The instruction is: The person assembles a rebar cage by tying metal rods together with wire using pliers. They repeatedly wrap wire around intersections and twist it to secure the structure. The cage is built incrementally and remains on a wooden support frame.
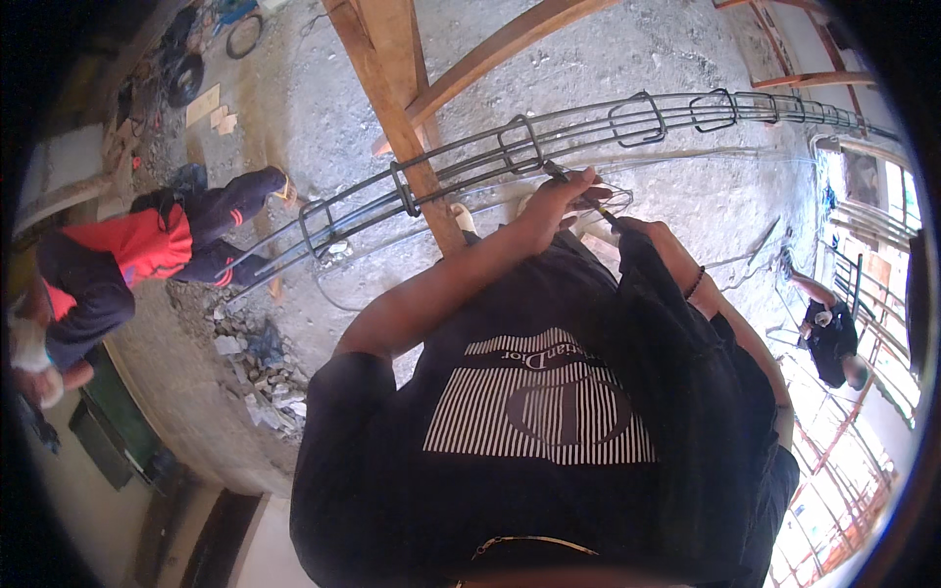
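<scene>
The left hand (549, 211) has fingers curled around thin wire (619, 194); a slim dark tool (606, 214) runs toward the right hand (668, 247), whose fingers I can't make out. Just beyond, the rebar cage (534, 140) crosses a wooden post (385, 98).

There are two hands (552, 211) (668, 253), one rebar cage (535, 145) and two co-workers (147, 243) (833, 338)
</scene>
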### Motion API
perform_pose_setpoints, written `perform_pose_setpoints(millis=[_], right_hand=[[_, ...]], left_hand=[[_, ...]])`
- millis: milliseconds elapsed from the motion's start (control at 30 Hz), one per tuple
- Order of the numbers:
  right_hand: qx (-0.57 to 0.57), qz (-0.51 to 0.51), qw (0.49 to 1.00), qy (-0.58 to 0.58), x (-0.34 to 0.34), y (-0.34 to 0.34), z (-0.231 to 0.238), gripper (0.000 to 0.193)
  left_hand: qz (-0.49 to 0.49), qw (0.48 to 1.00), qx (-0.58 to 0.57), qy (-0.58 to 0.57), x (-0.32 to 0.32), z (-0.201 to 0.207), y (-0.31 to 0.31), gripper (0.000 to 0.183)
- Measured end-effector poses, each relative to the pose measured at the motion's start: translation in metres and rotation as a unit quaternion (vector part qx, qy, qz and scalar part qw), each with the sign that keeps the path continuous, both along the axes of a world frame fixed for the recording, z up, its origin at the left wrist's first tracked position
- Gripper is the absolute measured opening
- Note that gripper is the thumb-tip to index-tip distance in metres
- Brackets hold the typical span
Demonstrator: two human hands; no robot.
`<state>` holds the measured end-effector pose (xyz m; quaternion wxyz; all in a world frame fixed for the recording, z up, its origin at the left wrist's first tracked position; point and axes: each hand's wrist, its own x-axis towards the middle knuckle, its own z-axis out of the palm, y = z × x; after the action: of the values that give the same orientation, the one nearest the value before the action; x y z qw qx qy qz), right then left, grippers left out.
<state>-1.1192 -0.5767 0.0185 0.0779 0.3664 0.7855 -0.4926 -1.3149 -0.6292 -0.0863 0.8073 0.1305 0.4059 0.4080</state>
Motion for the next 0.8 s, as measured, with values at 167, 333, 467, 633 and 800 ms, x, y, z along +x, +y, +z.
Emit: perform_pose_setpoints(millis=[167,333,467,633,800], right_hand=[[-0.010,0.011,1.000,-0.013,0.002,0.001,-0.002,0.032],[-0.020,-0.032,0.998,-0.056,0.011,0.013,-0.009,0.038],[-0.015,0.006,0.998,-0.058,0.011,0.016,-0.012,0.038],[-0.039,0.020,0.994,-0.102,0.011,0.021,-0.012,0.036],[-0.024,0.017,0.992,-0.119,0.009,0.017,-0.009,0.035]], left_hand=[[0.032,0.998,0.012,-0.050,0.003,-0.006,0.000,0.051],[0.042,0.998,0.010,-0.043,0.010,-0.008,0.001,0.053],[0.077,0.996,0.017,-0.031,0.013,-0.009,0.002,0.042],[0.062,0.996,0.063,0.012,0.012,-0.006,-0.002,0.051],[0.060,0.996,0.049,0.046,0.009,0.005,-0.006,0.061]])
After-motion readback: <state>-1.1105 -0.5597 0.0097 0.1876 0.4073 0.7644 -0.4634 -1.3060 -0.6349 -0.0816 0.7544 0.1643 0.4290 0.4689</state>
